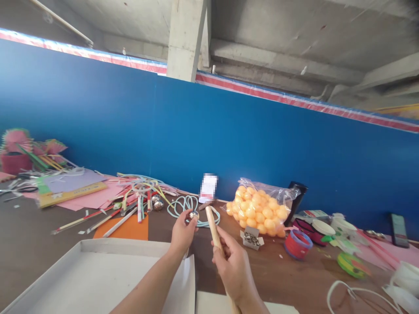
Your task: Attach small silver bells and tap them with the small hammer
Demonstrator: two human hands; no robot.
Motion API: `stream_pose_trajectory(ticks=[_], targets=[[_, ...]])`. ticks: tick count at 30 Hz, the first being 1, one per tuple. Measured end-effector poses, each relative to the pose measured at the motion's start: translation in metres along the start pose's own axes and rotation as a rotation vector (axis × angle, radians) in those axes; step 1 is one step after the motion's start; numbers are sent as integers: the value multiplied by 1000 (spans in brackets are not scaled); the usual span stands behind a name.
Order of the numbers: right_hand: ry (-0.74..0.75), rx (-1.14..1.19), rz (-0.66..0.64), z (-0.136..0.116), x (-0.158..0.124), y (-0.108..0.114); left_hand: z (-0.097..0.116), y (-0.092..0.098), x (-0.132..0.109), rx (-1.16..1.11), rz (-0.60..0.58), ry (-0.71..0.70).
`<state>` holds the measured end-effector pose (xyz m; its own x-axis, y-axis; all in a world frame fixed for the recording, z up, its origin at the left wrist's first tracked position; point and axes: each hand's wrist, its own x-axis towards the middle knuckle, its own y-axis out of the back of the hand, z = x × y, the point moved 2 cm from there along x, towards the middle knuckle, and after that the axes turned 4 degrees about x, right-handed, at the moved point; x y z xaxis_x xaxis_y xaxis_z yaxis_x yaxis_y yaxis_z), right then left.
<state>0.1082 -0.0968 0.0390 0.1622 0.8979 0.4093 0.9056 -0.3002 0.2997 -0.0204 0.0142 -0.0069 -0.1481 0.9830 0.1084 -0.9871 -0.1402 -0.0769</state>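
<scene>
Pinched in the fingertips of my left hand (pixel 183 231) is a shiny silver ball (pixel 194 214), held over the table. My right hand (pixel 233 264) is closed around a pale wooden stick (pixel 213 229), which slants up and away with its top end bare. The stick's tip and the ball are a short way apart. Just behind them lies a loosely coiled light-blue cord (pixel 179 205). Two more silver balls (pixel 159 204) rest to the left, beside a pile of pencils and strips. Below my left hand is a shallow white box lid (pixel 127 248).
Behind my right hand sit a clear bag of orange balls (pixel 258 209) and a small box of metal pieces (pixel 251 239). Tape rolls (pixel 297 244), a phone (pixel 399 230) and a white cable (pixel 337 288) lie right. Coloured paper (pixel 78 196) spreads left. A blue wall (pixel 262 131) stands behind.
</scene>
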Motion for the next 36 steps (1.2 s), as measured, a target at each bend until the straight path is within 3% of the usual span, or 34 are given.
stream_pose_trajectory(ticks=[36], targets=[[2, 3, 7, -1, 0, -2, -4, -1, 3, -20, 13, 15]])
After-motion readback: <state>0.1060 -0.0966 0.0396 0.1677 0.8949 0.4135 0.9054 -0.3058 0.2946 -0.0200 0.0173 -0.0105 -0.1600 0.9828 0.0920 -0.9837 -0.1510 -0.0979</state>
